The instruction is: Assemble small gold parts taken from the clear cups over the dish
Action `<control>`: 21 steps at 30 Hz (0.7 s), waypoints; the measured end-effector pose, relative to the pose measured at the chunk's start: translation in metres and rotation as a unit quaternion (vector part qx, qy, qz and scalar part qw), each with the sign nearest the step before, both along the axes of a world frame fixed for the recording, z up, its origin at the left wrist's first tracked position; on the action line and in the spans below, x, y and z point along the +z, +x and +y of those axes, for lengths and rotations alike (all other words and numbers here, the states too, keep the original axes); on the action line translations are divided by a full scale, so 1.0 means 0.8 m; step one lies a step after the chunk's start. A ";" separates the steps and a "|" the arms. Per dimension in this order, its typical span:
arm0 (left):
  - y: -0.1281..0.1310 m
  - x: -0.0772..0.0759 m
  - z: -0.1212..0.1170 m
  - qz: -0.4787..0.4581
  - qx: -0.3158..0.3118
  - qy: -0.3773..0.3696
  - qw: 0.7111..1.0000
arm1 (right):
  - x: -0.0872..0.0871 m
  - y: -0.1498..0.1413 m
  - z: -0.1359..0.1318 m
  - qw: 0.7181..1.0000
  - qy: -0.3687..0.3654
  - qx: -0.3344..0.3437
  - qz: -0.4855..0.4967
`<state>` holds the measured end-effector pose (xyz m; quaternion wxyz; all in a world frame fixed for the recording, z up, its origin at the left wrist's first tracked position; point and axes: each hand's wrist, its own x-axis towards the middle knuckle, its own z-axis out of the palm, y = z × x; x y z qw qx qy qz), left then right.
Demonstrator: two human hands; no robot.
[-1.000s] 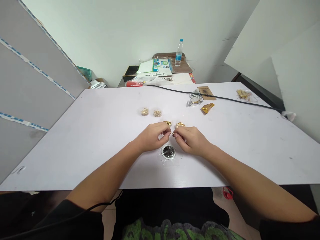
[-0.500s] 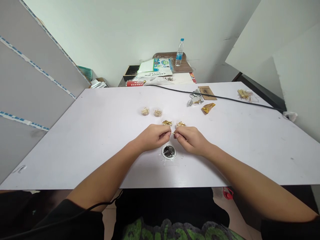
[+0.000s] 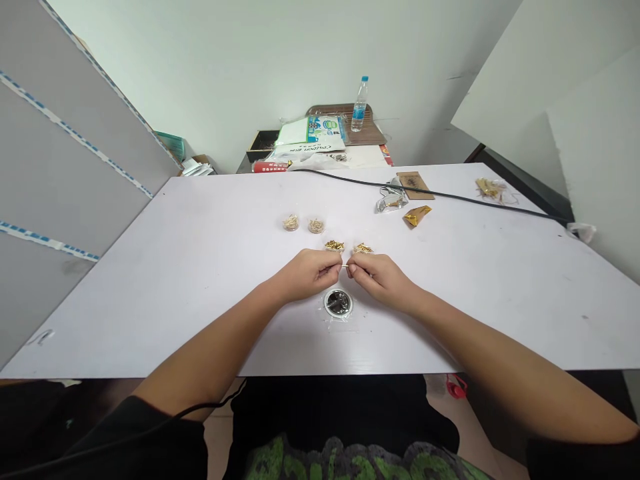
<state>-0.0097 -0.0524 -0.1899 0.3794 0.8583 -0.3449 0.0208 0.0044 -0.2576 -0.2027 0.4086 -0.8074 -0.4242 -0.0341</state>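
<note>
At the centre of the frame, the left hand (image 3: 314, 275) and right hand (image 3: 383, 280) pinch a thin gold-coloured piece (image 3: 345, 266) between them above the worktop (image 3: 165, 287), so uneven finger pressure could make it slip or bend.

Both bare forearms reach in from the lower corners, angled inward. The left hand (image 3: 313, 275) and right hand (image 3: 383, 279) nearly meet, knuckles up, thumbs pressed toward curled index fingers in a pinch; the other fingers seem tucked under, though partly hidden.
</note>
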 end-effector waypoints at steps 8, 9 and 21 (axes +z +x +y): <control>0.000 0.000 -0.001 0.015 -0.013 -0.003 1.000 | 0.000 0.001 -0.001 0.999 0.009 0.002 0.034; 0.000 0.000 -0.002 0.015 -0.015 -0.003 1.000 | 0.000 0.001 -0.001 0.999 0.010 0.003 0.037; -0.001 -0.002 -0.001 0.001 -0.025 0.001 1.000 | -0.002 -0.001 0.002 0.993 0.016 -0.001 0.116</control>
